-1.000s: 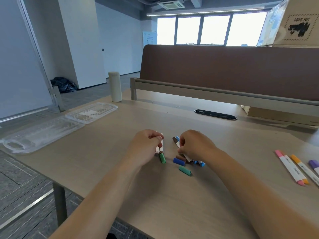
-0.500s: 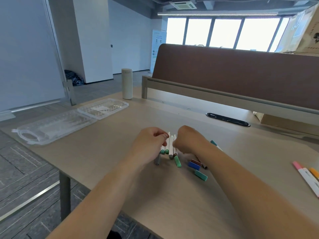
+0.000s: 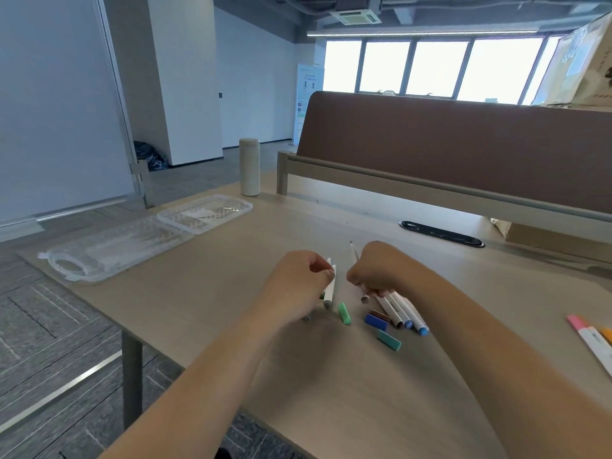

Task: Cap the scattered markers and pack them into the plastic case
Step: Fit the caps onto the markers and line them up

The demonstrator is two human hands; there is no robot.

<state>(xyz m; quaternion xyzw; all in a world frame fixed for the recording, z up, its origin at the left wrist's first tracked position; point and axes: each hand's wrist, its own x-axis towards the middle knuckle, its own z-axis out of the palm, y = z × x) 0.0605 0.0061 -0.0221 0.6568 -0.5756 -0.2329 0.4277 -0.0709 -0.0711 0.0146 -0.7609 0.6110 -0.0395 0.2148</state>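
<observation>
**Q:** What bounds the scene?
**A:** A pale wooden table (image 3: 205,286), closed on its far side by a brown divider panel (image 3: 463,144).

**Q:** Where is the plastic case?
**A:** The clear plastic case (image 3: 109,250) lies open at the far left of the table. Its two halves lie flat, end to end, well apart from both hands. A cream bottle (image 3: 249,167) stands upright just beyond its far end.

**Q:** How are the hands set?
**A:** The left hand (image 3: 294,286), mid-table, curls its fingers round a bundle of white markers (image 3: 330,288). Thumb and forefinger pinch near the upper ends. The number of barrels cannot be told. The right hand (image 3: 374,270) is just to its right and not touching it. It is closed in a fist round a single marker (image 3: 354,253). The fine tip points up and away, and the other end protrudes below the fingers.

**Q:** What lies loose?
**A:** The loose markers (image 3: 402,308) lie side by side on the near right of the right hand, partly under its fingers. Two of them end in blue. A pink marker (image 3: 587,339) and an orange marker (image 3: 607,334) lie together at the right edge. The smallest items sit between the hands and nearer the viewer. They are a green cap (image 3: 344,313), a dark blue cap (image 3: 376,320) and a teal cap (image 3: 389,340), each apart from the others.
</observation>
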